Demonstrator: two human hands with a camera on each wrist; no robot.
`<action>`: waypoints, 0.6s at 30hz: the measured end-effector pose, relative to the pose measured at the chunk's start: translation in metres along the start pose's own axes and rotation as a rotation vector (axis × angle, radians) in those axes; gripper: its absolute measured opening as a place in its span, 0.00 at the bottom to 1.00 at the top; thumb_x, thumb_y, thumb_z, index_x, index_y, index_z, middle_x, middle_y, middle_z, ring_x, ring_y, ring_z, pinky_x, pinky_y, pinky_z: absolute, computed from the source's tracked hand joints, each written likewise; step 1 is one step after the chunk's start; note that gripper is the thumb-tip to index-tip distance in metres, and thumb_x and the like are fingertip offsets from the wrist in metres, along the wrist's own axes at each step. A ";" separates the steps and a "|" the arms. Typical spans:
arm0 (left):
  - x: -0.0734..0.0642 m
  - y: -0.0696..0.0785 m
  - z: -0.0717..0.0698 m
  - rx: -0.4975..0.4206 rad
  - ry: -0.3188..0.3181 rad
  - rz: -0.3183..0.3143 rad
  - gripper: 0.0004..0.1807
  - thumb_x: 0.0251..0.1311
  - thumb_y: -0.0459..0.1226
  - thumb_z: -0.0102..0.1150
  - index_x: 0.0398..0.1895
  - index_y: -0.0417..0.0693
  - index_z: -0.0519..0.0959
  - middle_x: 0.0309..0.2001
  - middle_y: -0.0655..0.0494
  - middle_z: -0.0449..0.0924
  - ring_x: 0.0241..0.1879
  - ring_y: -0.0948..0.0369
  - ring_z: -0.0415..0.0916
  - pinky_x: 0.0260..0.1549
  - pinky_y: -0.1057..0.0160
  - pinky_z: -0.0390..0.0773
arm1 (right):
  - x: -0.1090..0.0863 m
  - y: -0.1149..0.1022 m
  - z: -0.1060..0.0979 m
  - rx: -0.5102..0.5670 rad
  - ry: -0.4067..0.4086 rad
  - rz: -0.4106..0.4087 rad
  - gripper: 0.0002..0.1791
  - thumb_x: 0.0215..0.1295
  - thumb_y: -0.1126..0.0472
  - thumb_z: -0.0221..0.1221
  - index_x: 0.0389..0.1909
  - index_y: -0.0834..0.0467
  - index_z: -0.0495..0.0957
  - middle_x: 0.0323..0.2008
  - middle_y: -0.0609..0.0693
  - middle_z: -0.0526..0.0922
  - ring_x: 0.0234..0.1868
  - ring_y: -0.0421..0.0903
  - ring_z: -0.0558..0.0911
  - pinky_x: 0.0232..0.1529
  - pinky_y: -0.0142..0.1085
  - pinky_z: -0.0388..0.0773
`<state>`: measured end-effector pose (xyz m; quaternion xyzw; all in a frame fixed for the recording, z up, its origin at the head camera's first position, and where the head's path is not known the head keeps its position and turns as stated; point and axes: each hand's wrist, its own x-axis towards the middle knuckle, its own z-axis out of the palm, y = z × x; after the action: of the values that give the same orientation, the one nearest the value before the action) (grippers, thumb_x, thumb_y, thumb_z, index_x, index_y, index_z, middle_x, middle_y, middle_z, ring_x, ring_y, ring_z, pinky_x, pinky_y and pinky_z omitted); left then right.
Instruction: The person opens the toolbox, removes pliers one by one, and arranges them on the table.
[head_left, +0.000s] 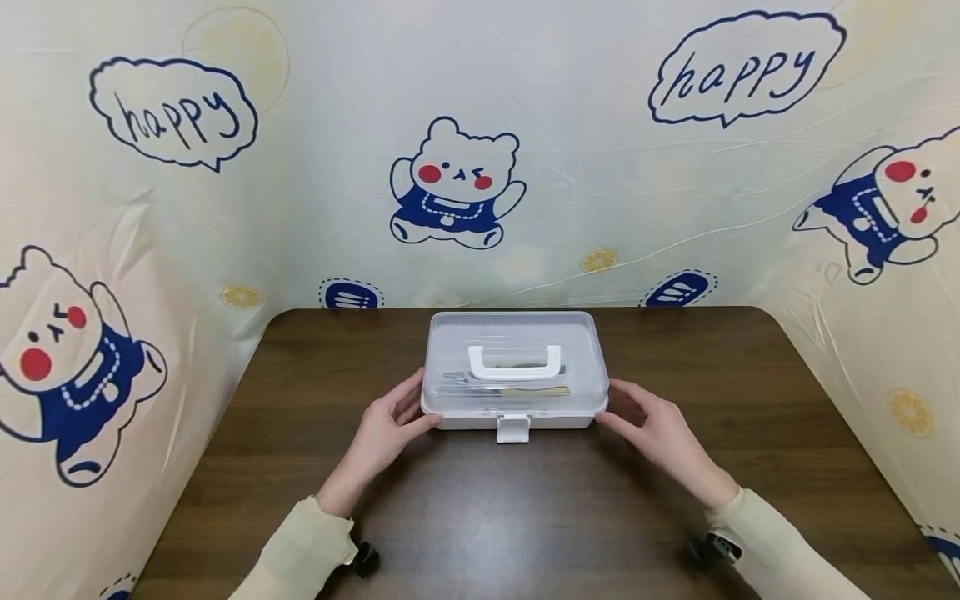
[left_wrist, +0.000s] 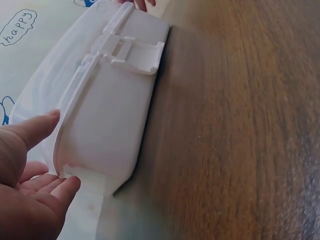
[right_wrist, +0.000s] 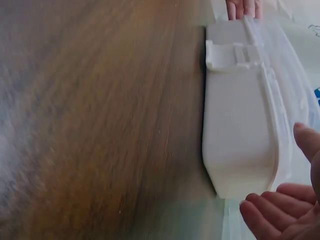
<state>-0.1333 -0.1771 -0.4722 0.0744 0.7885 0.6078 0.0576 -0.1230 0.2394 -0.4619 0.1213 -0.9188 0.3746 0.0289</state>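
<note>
A white plastic storage box [head_left: 480, 422] with a clear lid [head_left: 517, 329] sits on the table. Its white handle [head_left: 514, 372] lies on the lid, and a white latch [head_left: 513, 428] juts out at the front. Through the lid show slim tools [head_left: 525, 390], their kind unclear. My left hand [head_left: 390, 421] is at the box's left end, thumb by the front corner, fingers along the side. At the right end, my right hand [head_left: 660, 429] mirrors it, with thumb and fingers spread apart [right_wrist: 280, 210]. Some fingertips are hidden behind the box in the head view.
The brown wooden table [head_left: 480, 517] has rounded far corners. A pale cloth [head_left: 570, 167] printed with cartoon bears and "happy" bubbles hangs behind it and on both sides. Dark straps [head_left: 365, 558] sit at both wrists.
</note>
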 end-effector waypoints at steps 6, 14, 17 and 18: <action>0.002 -0.003 0.000 -0.009 -0.002 -0.005 0.43 0.62 0.31 0.73 0.79 0.39 0.63 0.77 0.41 0.63 0.74 0.48 0.65 0.64 0.58 0.73 | 0.008 0.009 0.003 0.047 -0.042 -0.099 0.40 0.65 0.54 0.73 0.75 0.60 0.69 0.67 0.61 0.78 0.61 0.60 0.83 0.58 0.56 0.82; 0.004 -0.004 0.000 0.008 -0.010 0.032 0.45 0.60 0.28 0.73 0.79 0.39 0.63 0.78 0.42 0.62 0.74 0.47 0.65 0.63 0.57 0.74 | 0.013 0.017 0.005 0.058 -0.032 -0.196 0.43 0.65 0.60 0.72 0.79 0.57 0.65 0.73 0.60 0.72 0.66 0.61 0.78 0.58 0.56 0.81; 0.003 -0.004 -0.001 0.042 -0.008 0.046 0.44 0.60 0.30 0.74 0.79 0.41 0.64 0.78 0.43 0.62 0.73 0.47 0.66 0.63 0.56 0.74 | 0.015 0.018 0.006 0.052 -0.022 -0.217 0.42 0.65 0.61 0.72 0.78 0.57 0.66 0.73 0.60 0.72 0.67 0.61 0.77 0.58 0.56 0.81; 0.003 -0.004 -0.002 0.053 -0.006 0.048 0.44 0.60 0.30 0.74 0.79 0.42 0.64 0.78 0.43 0.62 0.73 0.47 0.67 0.63 0.56 0.74 | 0.015 0.019 0.006 0.051 -0.018 -0.219 0.42 0.64 0.62 0.72 0.78 0.57 0.66 0.73 0.59 0.72 0.67 0.61 0.78 0.57 0.55 0.81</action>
<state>-0.1371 -0.1789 -0.4753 0.0966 0.8021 0.5878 0.0434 -0.1417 0.2454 -0.4772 0.2249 -0.8904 0.3913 0.0584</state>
